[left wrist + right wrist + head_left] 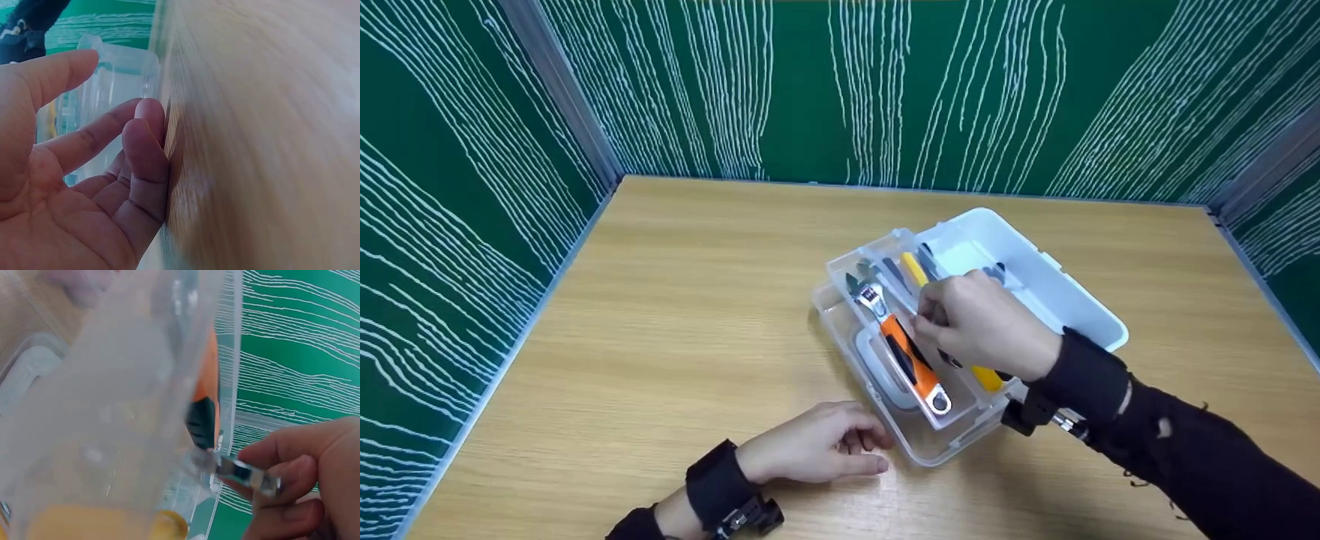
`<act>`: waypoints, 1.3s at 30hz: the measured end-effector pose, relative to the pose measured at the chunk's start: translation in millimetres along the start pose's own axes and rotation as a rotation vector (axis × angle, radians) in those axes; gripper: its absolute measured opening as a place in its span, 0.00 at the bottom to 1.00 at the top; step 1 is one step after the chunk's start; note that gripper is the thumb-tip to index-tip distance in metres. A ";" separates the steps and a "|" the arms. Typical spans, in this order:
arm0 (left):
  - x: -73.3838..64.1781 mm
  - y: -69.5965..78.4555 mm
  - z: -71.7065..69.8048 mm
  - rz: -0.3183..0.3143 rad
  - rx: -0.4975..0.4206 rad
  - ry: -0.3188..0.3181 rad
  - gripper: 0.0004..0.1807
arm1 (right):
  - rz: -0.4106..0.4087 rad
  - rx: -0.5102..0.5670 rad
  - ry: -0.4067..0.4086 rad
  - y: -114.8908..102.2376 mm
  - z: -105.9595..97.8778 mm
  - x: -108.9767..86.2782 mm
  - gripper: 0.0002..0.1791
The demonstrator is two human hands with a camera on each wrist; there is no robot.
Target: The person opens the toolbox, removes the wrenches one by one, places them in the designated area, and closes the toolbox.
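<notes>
My right hand (986,322) is over the clear lift-out tray of a toolbox, its fingers bent and fingertips together. In the right wrist view, those fingers pinch a small shiny metal piece (247,476); the rest of its shape is hidden. Beside it in the tray (864,352) lies an adjustable wrench (911,352) with an orange and black handle. A yellow-handled tool (913,268) is partly covered by the hand. My left hand (821,442) rests on the table at the toolbox's near left corner, fingers loosely bent and holding nothing.
The white toolbox base (1035,285) stands behind the tray, with dark items inside. The clear lid (930,450) is folded out beneath the tray, a pale oval handle (877,367) on it. Green panels (802,90) with white lines wall the wooden table (712,285).
</notes>
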State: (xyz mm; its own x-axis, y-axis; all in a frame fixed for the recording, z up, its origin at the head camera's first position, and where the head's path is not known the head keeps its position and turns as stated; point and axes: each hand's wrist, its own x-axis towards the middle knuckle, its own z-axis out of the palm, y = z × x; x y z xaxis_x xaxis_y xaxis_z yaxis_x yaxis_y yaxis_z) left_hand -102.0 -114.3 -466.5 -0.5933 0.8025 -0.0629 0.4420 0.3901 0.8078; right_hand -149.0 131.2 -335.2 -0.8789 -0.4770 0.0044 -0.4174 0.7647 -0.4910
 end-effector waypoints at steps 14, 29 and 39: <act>0.8 1.1 -0.5 -0.015 -0.025 -0.022 0.14 | -0.001 -0.083 0.023 1.8 4.1 0.0 0.09; 0.4 0.5 0.8 -0.012 -0.010 -0.003 0.14 | -0.038 -0.205 0.138 1.2 10.0 -0.4 0.05; 0.7 -0.1 -0.5 -0.019 -0.027 -0.016 0.14 | 0.027 -0.249 0.104 -5.9 7.7 3.0 0.04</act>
State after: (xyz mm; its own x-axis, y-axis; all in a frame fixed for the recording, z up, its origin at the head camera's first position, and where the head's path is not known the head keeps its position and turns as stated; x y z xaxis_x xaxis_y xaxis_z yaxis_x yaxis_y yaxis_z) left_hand -102.7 -114.0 -466.3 -0.5905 0.8023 -0.0875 0.4120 0.3929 0.8221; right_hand -147.4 122.0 -339.0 -0.9042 -0.4175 0.0899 -0.4259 0.8657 -0.2632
